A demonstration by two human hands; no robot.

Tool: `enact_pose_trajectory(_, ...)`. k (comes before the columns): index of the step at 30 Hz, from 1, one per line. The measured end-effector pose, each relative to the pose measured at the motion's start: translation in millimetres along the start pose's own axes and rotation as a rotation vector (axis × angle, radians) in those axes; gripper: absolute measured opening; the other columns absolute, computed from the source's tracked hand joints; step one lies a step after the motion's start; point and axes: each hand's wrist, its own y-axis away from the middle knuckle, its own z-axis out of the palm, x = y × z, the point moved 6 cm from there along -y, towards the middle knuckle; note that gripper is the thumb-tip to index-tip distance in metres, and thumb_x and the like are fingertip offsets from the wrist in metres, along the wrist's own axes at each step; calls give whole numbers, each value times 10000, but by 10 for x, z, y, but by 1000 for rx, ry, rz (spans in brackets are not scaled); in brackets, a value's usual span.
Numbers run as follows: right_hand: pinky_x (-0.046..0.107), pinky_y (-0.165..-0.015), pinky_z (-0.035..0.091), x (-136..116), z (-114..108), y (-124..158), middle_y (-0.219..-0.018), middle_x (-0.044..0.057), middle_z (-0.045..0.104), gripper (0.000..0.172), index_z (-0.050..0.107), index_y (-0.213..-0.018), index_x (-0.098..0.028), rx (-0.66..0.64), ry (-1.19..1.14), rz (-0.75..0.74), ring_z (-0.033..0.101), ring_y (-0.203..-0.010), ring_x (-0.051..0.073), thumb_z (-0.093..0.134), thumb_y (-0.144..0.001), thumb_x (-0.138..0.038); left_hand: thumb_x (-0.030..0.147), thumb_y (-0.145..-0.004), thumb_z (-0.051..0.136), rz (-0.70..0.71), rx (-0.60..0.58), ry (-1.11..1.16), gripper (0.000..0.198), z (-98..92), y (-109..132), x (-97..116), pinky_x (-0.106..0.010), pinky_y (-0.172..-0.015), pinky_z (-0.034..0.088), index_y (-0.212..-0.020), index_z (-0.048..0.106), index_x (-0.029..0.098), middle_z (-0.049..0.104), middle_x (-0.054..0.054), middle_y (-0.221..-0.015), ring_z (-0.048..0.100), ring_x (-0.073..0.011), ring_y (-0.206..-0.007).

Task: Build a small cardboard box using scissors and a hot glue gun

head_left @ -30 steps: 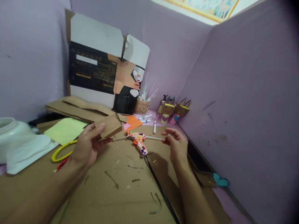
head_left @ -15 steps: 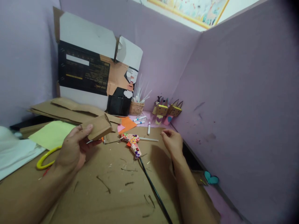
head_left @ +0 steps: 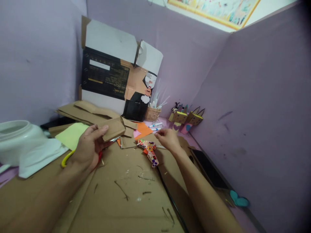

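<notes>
My left hand (head_left: 87,148) grips a small folded cardboard box (head_left: 115,128), thumb on top and fingers beneath. Further right, my right hand (head_left: 168,139) is closed, thumb and fingertips pinched together, above the glue stick end of a flower-patterned hot glue gun (head_left: 149,149). What the pinch holds, if anything, is too small to make out. The glue gun lies on the cardboard-covered table (head_left: 114,207), its nozzle towards the box and its black cord (head_left: 171,197) running to the front. Part of the glue stick (head_left: 160,147) shows below my right wrist.
Markers (head_left: 155,125) and orange paper (head_left: 143,129) lie behind the gun. A basket of glue sticks (head_left: 153,113) and cardboard animal figures (head_left: 191,119) stand at the back. Yellow-handled scissors (head_left: 65,159), green paper (head_left: 71,137) and a white container (head_left: 21,139) are left.
My right hand has moved left, from beyond the glue stick's end to above it. The left hand keeps hold of the cardboard box. My view has turned left, showing more of the white container.
</notes>
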Motion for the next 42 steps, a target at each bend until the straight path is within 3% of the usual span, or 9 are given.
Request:
enact_pose_trajectory(6,243,-514,393,-459,-65,530,-455,-26,495,438,460,-481,-198,-24,-340,-102,471,-458,112,437,-824,-469,158,-477,740,-224,-71,-200,446,46,55,-267,-190,-435,439,-859,512,197,549,43,-715,544,-102,-545)
enact_pose_trajectory(9,320,-670,484,-466,-113,791,-373,-103,270,510,293,-425,-213,-143,-1052,-85,273,-360,63,527,-809,-454,182,-475,755,-211,-114,-264,451,108,117,-410,-208,-508,461,-840,492,194,529,45,-731,560,-115,-621)
enact_pose_trajectory(12,368,-769,493,-343,-135,900,-378,-125,225,530,265,-432,-208,-117,-1340,-58,181,-364,48,612,-774,-415,219,-493,770,-209,-162,-290,446,166,184,-502,-228,-553,466,-819,467,200,523,49,-729,564,-126,-654)
enact_pose_trajectory(17,278,-665,464,-141,-70,892,-599,-42,559,208,620,-673,-189,88,-1119,-39,495,-572,109,758,-636,-340,292,-526,785,-237,-203,-265,433,209,242,-566,-251,-567,476,-757,430,203,537,42,-740,575,-135,-657)
enact_pose_trajectory(23,274,-657,464,-201,-10,941,-727,1,637,219,649,-749,-191,114,-1054,12,574,-695,149,771,-609,-308,342,-536,811,-192,-203,-266,457,223,265,-564,-251,-554,490,-731,424,197,542,51,-714,560,-117,-614)
enact_pose_trajectory(29,277,-737,511,-194,198,941,-1073,66,639,362,650,-990,-219,-153,-1347,136,588,-980,201,749,-672,-360,341,-610,759,-321,-365,-162,389,349,390,-639,-286,-593,508,-705,411,194,577,21,-711,596,-156,-669)
enact_pose_trajectory(32,257,-633,523,-229,262,972,-1109,73,640,373,638,-1037,-215,-382,-1459,235,625,-888,191,723,-690,-320,309,-600,756,-316,-413,-168,370,373,435,-654,-239,-545,469,-737,430,198,568,33,-716,585,-144,-654)
enact_pose_trajectory(36,304,-637,559,-340,288,1058,-1055,56,660,444,652,-1031,-208,-669,-1441,201,649,-812,191,739,-596,-196,336,-655,691,-302,-467,-218,302,375,461,-608,-243,-559,456,-848,499,206,582,15,-751,583,-154,-671)
enact_pose_trajectory(42,300,-543,587,-342,395,1099,-973,36,672,393,690,-950,-197,-666,-1441,158,667,-704,176,745,-561,-169,426,-671,664,-267,-563,-331,371,411,473,-532,-290,-590,470,-919,534,183,599,-49,-841,586,-214,-751)
